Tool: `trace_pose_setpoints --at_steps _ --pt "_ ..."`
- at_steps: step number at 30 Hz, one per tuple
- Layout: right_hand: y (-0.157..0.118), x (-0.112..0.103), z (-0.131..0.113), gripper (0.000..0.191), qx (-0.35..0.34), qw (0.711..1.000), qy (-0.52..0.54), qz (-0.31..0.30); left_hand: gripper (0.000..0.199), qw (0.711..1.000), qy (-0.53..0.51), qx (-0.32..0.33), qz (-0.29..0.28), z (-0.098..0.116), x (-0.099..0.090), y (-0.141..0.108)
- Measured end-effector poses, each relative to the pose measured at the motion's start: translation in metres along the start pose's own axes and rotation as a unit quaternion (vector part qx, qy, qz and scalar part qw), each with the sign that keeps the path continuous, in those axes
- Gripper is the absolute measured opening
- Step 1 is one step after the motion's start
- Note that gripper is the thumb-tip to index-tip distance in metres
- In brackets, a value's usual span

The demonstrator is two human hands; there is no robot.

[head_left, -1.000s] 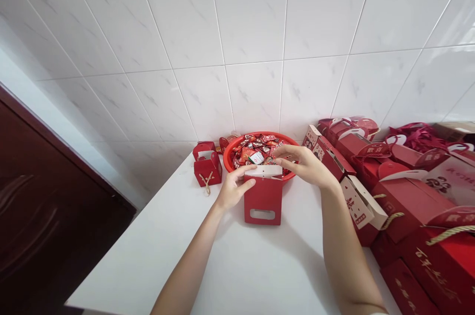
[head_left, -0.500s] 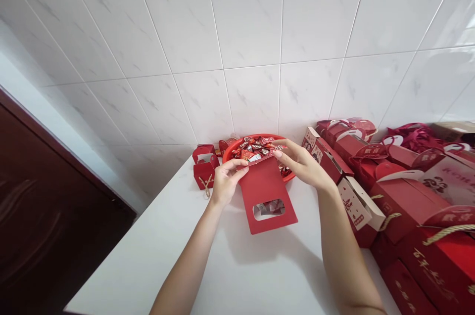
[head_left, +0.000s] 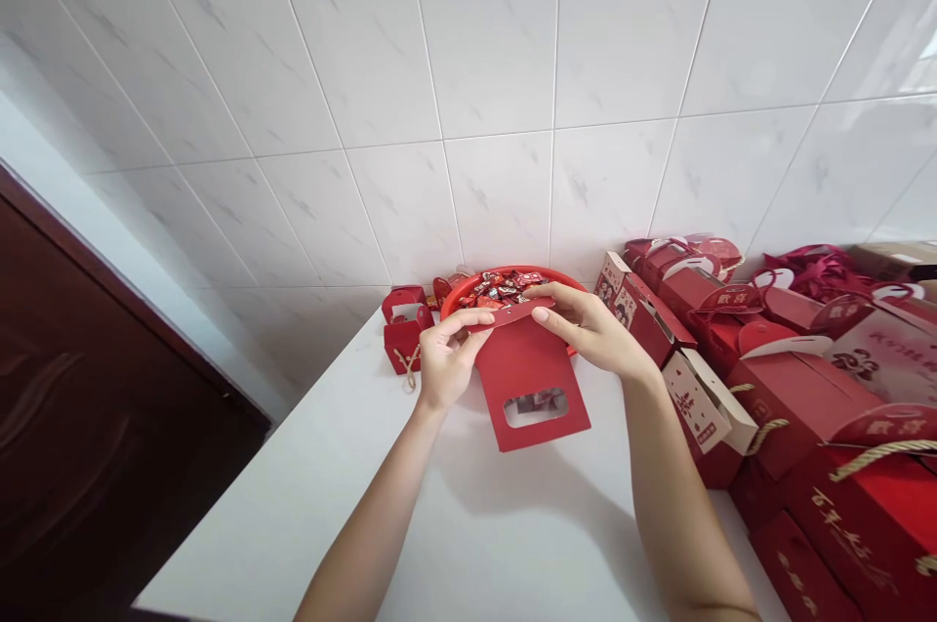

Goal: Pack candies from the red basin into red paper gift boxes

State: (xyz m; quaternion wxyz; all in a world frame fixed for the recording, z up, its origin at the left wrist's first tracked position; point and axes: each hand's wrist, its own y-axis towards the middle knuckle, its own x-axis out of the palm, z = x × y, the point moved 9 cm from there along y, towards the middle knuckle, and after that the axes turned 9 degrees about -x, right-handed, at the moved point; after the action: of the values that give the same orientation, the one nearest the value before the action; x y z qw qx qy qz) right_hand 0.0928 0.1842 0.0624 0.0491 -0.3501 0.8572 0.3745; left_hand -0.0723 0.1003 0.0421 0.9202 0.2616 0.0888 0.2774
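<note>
A flat red cardboard gift box [head_left: 523, 368] hangs between my hands above the white table, its handle cut-out end tilted toward me. My left hand [head_left: 448, 363] pinches the left end of its far folded flap between thumb and fingers. At the flap's right end, my right hand [head_left: 590, 329] grips with thumb and fingertips. Just behind the box stands a round red basin [head_left: 578, 283] of wrapped candies [head_left: 505, 288], partly hidden by the hands and cardboard.
Small red boxes with a rope tie [head_left: 402, 339] stand left of the basin. Many red and white gift boxes [head_left: 797, 378] crowd the right side. A tiled wall [head_left: 498, 202] closes off the back of the white table [head_left: 322, 495]; a dark door [head_left: 95, 427] is at left.
The flap at the far end has folded further over toward me under my fingers. The box has tilted slightly, its near edge rising a little.
</note>
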Motion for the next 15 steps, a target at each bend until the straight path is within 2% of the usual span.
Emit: trace_pose_setpoints --at_steps 4,7,10,12,15 --pt "0.001 0.002 0.006 0.038 0.012 0.999 0.023 0.024 0.009 0.999 -0.017 -0.038 -0.012 -0.005 0.002 0.008" --pt "0.004 -0.001 0.017 0.040 0.052 0.994 0.076 0.061 0.009 0.994 -0.023 -0.101 -0.038 -0.006 0.010 0.021" --pt "0.011 -0.013 0.033 0.039 0.123 0.974 0.144 0.127 0.016 0.975 -0.066 -0.185 -0.104 -0.006 0.025 0.039" --pt "0.019 -0.021 0.043 0.034 0.167 0.960 0.169 0.149 0.024 0.956 -0.119 -0.219 -0.154 -0.002 0.035 0.048" --pt "0.033 -0.030 0.053 0.022 0.201 0.950 0.174 0.162 0.034 0.939 -0.196 -0.232 -0.162 0.005 0.035 0.054"
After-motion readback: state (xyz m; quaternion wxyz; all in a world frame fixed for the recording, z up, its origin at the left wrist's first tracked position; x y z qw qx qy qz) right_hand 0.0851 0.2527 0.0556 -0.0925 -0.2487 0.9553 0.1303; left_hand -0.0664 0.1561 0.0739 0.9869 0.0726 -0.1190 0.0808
